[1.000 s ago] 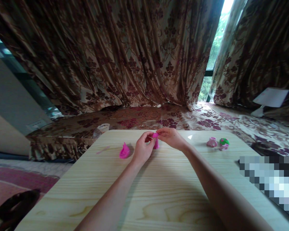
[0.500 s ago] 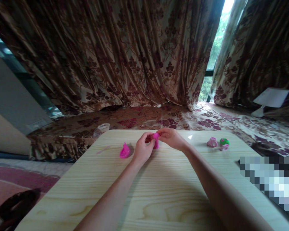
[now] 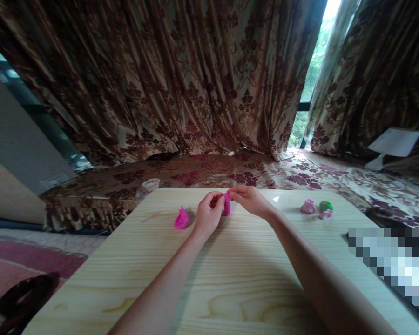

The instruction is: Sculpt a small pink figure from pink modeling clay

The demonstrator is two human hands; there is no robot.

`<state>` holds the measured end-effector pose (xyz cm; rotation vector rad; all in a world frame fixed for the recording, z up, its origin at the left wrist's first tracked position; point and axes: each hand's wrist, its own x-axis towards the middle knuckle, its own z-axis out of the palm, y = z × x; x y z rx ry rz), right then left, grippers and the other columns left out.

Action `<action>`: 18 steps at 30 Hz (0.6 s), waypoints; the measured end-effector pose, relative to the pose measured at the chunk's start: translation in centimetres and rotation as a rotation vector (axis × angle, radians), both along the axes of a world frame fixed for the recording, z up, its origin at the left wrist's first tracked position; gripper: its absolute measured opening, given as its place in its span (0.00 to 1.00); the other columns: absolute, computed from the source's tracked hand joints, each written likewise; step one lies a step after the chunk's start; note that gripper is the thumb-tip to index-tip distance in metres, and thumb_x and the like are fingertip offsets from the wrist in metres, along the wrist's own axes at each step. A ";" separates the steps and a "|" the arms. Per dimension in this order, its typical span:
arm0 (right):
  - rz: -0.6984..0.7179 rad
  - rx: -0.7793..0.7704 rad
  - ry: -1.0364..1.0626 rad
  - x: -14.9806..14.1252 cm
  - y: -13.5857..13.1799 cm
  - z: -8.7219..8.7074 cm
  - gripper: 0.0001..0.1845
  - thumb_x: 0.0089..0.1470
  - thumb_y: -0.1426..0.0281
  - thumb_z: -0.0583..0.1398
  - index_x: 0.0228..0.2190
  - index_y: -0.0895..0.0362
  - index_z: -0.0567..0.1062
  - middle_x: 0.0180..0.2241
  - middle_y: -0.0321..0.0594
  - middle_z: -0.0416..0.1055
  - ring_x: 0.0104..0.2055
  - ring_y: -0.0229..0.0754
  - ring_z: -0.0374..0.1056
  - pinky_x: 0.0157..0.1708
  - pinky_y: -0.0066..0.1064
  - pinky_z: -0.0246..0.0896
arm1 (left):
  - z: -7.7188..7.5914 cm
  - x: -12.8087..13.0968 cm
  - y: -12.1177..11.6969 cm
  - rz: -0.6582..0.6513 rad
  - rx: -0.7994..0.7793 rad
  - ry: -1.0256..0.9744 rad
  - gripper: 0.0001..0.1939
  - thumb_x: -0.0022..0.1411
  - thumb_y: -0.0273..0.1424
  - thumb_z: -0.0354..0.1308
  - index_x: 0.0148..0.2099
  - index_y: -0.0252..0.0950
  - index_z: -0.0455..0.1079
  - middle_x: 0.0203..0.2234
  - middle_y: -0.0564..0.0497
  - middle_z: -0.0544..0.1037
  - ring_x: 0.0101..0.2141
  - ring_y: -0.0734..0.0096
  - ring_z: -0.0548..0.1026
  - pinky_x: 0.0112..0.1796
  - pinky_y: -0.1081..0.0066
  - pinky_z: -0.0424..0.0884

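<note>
An upright, bright pink piece of what looks like modelling clay stands on the table near its far edge. My left hand pinches the top of it from the left, thumb and fingers closed. From the other side, my right hand grips the same top with closed fingertips. The fingers partly cover the upper end, so its exact shape is hard to make out. Left of my left hand rests a second bright pink lump, rounded below with a pointed tip.
The pale wooden table carries a light pink lump and a green-and-pink ball with a small pink piece at the right. A clear container stands beyond the far left corner. A white lamp is at far right.
The pink top between my fingers looks narrower than before, when it spread out wider. Both hands stay in nearly the same place.
</note>
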<state>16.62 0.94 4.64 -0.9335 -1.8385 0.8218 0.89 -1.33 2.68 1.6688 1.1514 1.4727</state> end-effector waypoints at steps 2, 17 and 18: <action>-0.001 0.003 0.012 -0.1 0.1 -0.1 0.11 0.52 0.68 0.56 0.33 0.59 0.76 0.32 0.39 0.75 0.36 0.39 0.70 0.37 0.29 0.65 | 0.0 0.0 0.0 -0.006 0.000 -0.004 0.10 0.58 0.36 0.53 0.37 0.35 0.69 0.30 0.51 0.75 0.32 0.72 0.73 0.36 0.73 0.68; -0.017 -0.014 -0.040 0.0 -0.1 -0.4 0.14 0.50 0.65 0.59 0.38 0.60 0.73 0.37 0.43 0.73 0.35 0.39 0.70 0.36 0.30 0.65 | -0.1 -0.4 0.2 0.007 0.025 0.025 0.13 0.60 0.38 0.49 0.40 0.35 0.69 0.32 0.50 0.75 0.33 0.71 0.73 0.37 0.72 0.67; -0.005 -0.023 -0.030 0.0 0.0 -0.5 0.13 0.50 0.65 0.59 0.37 0.60 0.73 0.36 0.43 0.74 0.35 0.39 0.70 0.36 0.30 0.65 | -0.1 -0.4 0.2 0.001 0.027 0.026 0.13 0.60 0.37 0.50 0.41 0.35 0.69 0.33 0.50 0.75 0.34 0.71 0.73 0.37 0.72 0.67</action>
